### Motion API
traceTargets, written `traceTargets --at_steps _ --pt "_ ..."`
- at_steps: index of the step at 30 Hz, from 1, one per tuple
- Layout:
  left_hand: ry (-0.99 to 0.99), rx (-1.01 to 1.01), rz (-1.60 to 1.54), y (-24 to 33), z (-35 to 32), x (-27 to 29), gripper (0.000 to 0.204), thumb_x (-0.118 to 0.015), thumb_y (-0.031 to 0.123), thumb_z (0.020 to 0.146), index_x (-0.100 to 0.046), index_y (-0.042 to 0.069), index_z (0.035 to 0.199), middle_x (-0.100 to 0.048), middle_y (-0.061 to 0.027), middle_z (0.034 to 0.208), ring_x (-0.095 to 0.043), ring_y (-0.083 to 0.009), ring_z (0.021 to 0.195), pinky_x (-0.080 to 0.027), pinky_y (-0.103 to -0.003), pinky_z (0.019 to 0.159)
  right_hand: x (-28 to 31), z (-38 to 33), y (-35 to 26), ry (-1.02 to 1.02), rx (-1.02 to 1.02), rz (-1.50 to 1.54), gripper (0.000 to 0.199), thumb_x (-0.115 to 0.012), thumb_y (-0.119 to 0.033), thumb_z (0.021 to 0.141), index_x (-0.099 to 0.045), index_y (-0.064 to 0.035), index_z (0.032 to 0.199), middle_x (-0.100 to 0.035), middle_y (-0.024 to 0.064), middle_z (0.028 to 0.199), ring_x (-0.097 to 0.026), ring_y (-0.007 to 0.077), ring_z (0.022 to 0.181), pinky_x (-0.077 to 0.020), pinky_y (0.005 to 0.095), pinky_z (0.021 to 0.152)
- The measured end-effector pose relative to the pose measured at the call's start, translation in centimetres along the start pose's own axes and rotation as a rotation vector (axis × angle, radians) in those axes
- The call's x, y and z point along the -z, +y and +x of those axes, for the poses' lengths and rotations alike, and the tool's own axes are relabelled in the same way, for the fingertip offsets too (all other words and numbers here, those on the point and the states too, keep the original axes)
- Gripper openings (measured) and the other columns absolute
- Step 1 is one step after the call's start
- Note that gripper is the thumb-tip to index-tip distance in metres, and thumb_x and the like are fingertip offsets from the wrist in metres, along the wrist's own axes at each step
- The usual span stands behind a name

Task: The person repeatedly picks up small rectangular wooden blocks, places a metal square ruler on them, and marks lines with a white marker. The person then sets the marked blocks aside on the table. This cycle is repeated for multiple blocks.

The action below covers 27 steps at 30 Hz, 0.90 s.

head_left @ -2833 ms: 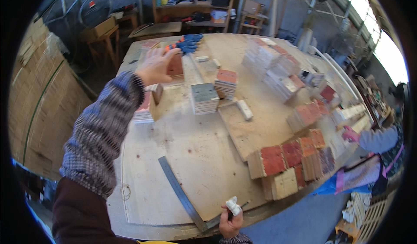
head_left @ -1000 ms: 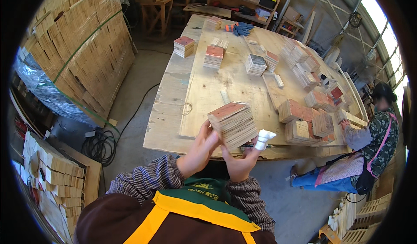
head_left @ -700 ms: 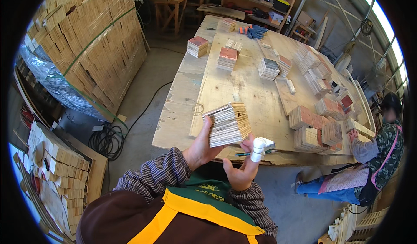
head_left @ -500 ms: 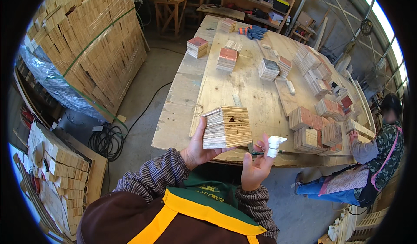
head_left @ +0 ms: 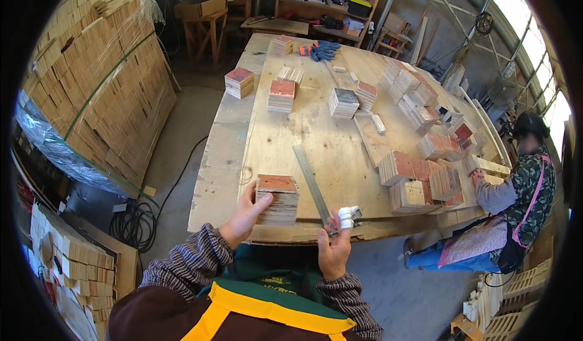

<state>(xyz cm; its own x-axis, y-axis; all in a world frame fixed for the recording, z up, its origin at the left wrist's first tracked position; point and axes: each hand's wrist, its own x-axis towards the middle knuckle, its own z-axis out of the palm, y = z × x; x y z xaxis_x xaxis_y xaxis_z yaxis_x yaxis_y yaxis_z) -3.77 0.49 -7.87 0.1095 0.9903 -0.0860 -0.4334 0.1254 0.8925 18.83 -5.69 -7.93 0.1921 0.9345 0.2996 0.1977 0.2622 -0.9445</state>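
Note:
My left hand [head_left: 242,218] grips a stacked plywood block [head_left: 277,208] with a reddish top and layered sides, at the near edge of the worktable [head_left: 212,183]. Thumb on its near side, the fingers go behind it and are mostly hidden. To the right, my right hand [head_left: 335,250] is raised with a white wrapping [head_left: 347,217] around one finger. A slim dark green, pen-like stick [head_left: 333,234] sits between its fingers, partly hidden. A steel ruler [head_left: 311,182] lies on the tabletop between the block and my right hand.
Several plywood blocks [head_left: 282,95] stand farther back, with more piled [head_left: 398,168] at the right. Blue-and-orange gloves [head_left: 319,51] lie at the far end. A co-worker [head_left: 516,201] stands at the right edge. A wrapped wood stack [head_left: 97,92] and coiled black cable [head_left: 135,227] are on the left.
My left hand has turned the block so its reddish top shows, and lowered it toward the table edge. The ruler, mostly hidden before, is now in sight. The view has shifted slightly.

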Motion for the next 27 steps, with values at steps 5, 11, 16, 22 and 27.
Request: traceTargets --at_steps 5,11,16,22,27 --pt "0.107 -0.155 0.116 1.0 5.7 2.2 0.078 -0.074 0.025 0.089 -0.027 -0.003 0.145 -0.049 -0.0134 0.137 -0.048 -0.0204 0.125 -0.038 -0.035 0.107 3.3 2.2 3.1 0.118 -0.053 -0.134 0.054 -0.068 -0.013 0.088 -0.048 0.0035 0.136 -0.055 0.0129 0.119 -0.055 0.0192 0.100 -0.0473 0.0325 0.089" --pt "0.196 -0.260 0.186 1.5 14.3 3.9 0.080 -0.076 0.027 0.087 -0.028 -0.004 0.143 -0.049 -0.0146 0.137 -0.048 -0.0221 0.126 -0.038 -0.034 0.107 4.6 6.7 7.0 0.164 -0.004 -0.175 0.051 -0.064 -0.013 0.091 -0.045 0.0058 0.135 -0.054 0.0167 0.128 -0.056 0.0228 0.105 -0.0475 0.0333 0.090" --pt "0.174 -0.315 0.288 1.3 19.9 3.2 0.085 -0.076 0.026 0.087 -0.023 -0.004 0.146 -0.045 -0.0157 0.140 -0.045 -0.0226 0.129 -0.036 -0.034 0.109 4.3 8.2 9.5 0.147 0.035 -0.207 0.047 -0.063 -0.010 0.090 -0.049 0.0048 0.132 -0.058 0.0175 0.124 -0.059 0.0257 0.109 -0.0497 0.0343 0.089" --pt "-0.036 -0.263 0.350 -0.6 23.1 -0.6 0.093 -0.079 0.021 0.083 -0.018 -0.006 0.148 -0.041 -0.0175 0.143 -0.041 -0.0247 0.134 -0.031 -0.036 0.114 4.2 7.7 11.5 0.169 0.080 -0.205 0.041 -0.063 -0.005 0.087 -0.053 0.0044 0.125 -0.062 0.0149 0.118 -0.062 0.0227 0.095 -0.0518 0.0329 0.082" --pt "-0.121 -0.253 0.595 -4.0 25.8 -5.2 0.102 -0.082 0.028 0.079 -0.017 -0.008 0.148 -0.037 -0.0205 0.147 -0.038 -0.0272 0.136 -0.029 -0.036 0.115 3.9 7.2 11.7 0.192 0.149 -0.249 0.034 -0.064 -0.006 0.086 -0.057 0.0030 0.118 -0.066 0.0133 0.110 -0.061 0.0221 0.084 -0.0523 0.0329 0.076"
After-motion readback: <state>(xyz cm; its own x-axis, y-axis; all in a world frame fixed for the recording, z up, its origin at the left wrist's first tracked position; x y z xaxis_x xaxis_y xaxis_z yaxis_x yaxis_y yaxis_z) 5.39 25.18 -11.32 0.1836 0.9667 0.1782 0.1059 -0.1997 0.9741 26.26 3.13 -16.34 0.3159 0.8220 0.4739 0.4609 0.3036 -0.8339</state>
